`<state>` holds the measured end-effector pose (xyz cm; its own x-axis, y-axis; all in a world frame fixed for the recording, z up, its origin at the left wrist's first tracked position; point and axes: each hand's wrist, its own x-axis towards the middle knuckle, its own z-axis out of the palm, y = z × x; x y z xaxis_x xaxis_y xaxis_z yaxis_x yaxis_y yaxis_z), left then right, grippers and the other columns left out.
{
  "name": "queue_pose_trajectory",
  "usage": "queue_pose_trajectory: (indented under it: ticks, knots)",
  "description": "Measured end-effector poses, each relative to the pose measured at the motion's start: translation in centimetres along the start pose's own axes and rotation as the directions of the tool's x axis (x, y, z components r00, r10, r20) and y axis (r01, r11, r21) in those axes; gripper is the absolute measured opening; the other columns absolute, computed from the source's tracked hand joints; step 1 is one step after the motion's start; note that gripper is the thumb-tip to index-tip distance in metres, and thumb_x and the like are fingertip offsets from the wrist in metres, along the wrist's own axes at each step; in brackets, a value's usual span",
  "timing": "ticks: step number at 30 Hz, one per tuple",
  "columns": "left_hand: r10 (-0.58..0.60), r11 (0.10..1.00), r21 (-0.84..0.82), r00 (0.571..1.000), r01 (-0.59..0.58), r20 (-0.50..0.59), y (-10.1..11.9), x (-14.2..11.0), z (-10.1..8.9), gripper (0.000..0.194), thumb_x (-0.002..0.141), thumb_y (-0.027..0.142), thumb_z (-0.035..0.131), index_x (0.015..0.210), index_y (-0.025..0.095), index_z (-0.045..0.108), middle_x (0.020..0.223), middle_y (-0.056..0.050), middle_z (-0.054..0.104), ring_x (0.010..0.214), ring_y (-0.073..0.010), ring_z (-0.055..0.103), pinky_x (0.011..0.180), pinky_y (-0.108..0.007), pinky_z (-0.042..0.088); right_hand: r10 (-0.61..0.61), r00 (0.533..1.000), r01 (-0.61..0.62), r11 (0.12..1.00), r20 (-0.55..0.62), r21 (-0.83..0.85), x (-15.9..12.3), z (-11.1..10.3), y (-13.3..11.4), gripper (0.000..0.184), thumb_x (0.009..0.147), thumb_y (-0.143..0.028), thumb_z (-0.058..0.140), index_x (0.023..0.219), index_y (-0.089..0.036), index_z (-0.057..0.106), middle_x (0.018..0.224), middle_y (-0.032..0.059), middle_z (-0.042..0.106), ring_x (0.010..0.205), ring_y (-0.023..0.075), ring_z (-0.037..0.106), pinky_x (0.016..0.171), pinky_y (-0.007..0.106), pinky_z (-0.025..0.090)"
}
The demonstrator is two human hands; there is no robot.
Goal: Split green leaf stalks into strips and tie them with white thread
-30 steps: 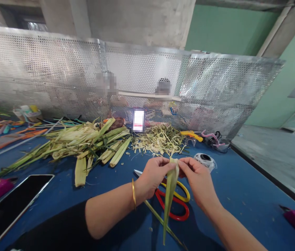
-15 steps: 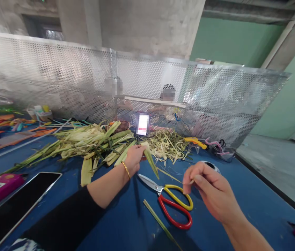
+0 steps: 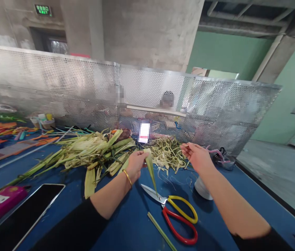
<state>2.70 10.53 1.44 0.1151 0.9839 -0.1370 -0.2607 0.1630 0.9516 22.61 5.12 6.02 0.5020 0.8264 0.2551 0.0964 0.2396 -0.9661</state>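
My left hand (image 3: 136, 163), with a gold bangle at the wrist, pinches a pale green corn husk strip (image 3: 150, 170) by its wide top end. The strip hangs down, and its narrow tip reaches the scissors (image 3: 160, 199). These lie on the blue table with their blades closed, one handle yellow and one red. My right hand (image 3: 196, 156) is over the right edge of a pile of shredded husk (image 3: 167, 153), fingertips drawn together; what they hold, if anything, is too small to make out. A cut husk piece (image 3: 161, 230) lies left of the red handle.
A heap of whole husks (image 3: 92, 148) spreads to the left. A white spool (image 3: 202, 189) stands under my right forearm. A dark phone (image 3: 29, 212) and a magenta tool (image 3: 8, 202) lie at left. Behind the table, a perforated metal screen (image 3: 84, 90) stands, with people beyond.
My right hand has moved away and up, from beside the scissors to the shredded pile. The thin strip that trailed from it is out of sight. My left hand still holds its husk strip.
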Motion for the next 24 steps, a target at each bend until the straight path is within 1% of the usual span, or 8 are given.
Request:
queue_pose_trajectory:
  ticks: [2,4,7,11,13,16,18,24]
  knots:
    - [0.005,1.0,0.002,0.999,-0.005,0.045,0.3,-0.8,0.4,0.015,0.06,0.022,0.069,0.064,0.014,0.057,0.058,0.001,0.059,0.049,-0.0085,0.054,0.048,-0.02,0.044,-0.019,0.999,0.017,0.998,-0.039,-0.064,1.8,0.7,0.8,0.026,0.067,-0.044,0.064,0.072,-0.022,0.052,0.07,0.0055,0.063,0.069,0.022,0.064,0.064,0.035,0.049]
    - [0.017,1.0,0.004,0.997,-0.018,0.078,0.5,-1.6,0.8,0.012,0.062,0.021,0.068,0.062,0.014,0.058,0.057,0.002,0.057,0.05,-0.0084,0.053,0.046,-0.019,0.043,-0.054,0.998,0.05,0.99,-0.034,-0.132,2.0,1.0,1.4,0.027,0.064,-0.041,0.067,0.079,-0.021,0.058,0.072,0.0055,0.065,0.067,0.0219,0.063,0.064,0.035,0.047]
    - [0.048,0.999,0.015,0.992,-0.051,0.12,0.6,-2.7,1.3,0.01,0.064,0.021,0.067,0.062,0.014,0.06,0.057,0.002,0.057,0.051,-0.0082,0.053,0.046,-0.018,0.043,-0.091,0.995,0.096,0.975,0.034,-0.199,-0.3,1.9,2.0,0.031,0.063,-0.043,0.07,0.082,-0.019,0.063,0.07,0.0025,0.065,0.063,0.02,0.061,0.065,0.034,0.046]
    - [0.096,0.989,0.093,0.978,-0.115,0.187,0.2,-3.7,2.0,0.01,0.066,0.022,0.068,0.065,0.014,0.063,0.058,0.001,0.059,0.053,-0.0101,0.055,0.046,-0.019,0.042,-0.024,0.966,0.059,0.99,0.256,-0.13,-4.6,4.0,2.7,0.031,0.066,-0.046,0.069,0.075,-0.018,0.065,0.067,0.0014,0.065,0.061,0.0174,0.059,0.056,0.029,0.045]
    - [0.084,0.991,0.086,0.976,-0.103,0.203,-0.1,-4.0,2.2,0.011,0.066,0.023,0.068,0.067,0.014,0.063,0.06,0.0,0.061,0.055,-0.0109,0.057,0.048,-0.02,0.042,-0.004,0.972,0.02,0.998,0.235,-0.064,-5.6,4.6,3.0,0.028,0.066,-0.044,0.07,0.072,-0.018,0.064,0.061,-0.0004,0.061,0.057,0.0158,0.055,0.054,0.028,0.044]
    - [0.013,0.999,0.032,0.968,-0.022,0.252,-0.5,-4.2,2.4,0.015,0.067,0.027,0.068,0.069,0.014,0.062,0.064,-0.002,0.064,0.059,-0.0125,0.06,0.052,-0.022,0.045,0.005,0.98,-0.006,1.0,0.201,0.005,-5.7,4.4,3.2,0.026,0.065,-0.042,0.07,0.068,-0.018,0.063,0.059,-0.0009,0.06,0.055,0.0151,0.053,0.054,0.028,0.044]
    - [-0.011,1.0,0.016,0.96,0.006,0.28,-0.5,-4.3,2.4,0.018,0.069,0.031,0.068,0.07,0.014,0.062,0.066,-0.002,0.064,0.06,-0.0127,0.061,0.053,-0.022,0.046,-0.01,0.978,0.012,1.0,0.209,-0.009,-5.4,4.0,3.1,0.025,0.065,-0.042,0.07,0.067,-0.018,0.062,0.057,-0.0013,0.059,0.055,0.0144,0.051,0.053,0.027,0.043]
    - [0.064,0.993,0.083,0.962,-0.089,0.267,0.0,-4.2,2.6,0.013,0.074,0.027,0.062,0.07,0.015,0.061,0.064,0.0,0.062,0.058,-0.0117,0.059,0.05,-0.021,0.046,-0.092,0.957,0.132,0.983,0.274,-0.13,-5.2,3.4,2.7,0.022,0.069,-0.039,0.067,0.066,-0.018,0.062,0.057,-0.0021,0.057,0.054,0.0136,0.049,0.053,0.026,0.041]
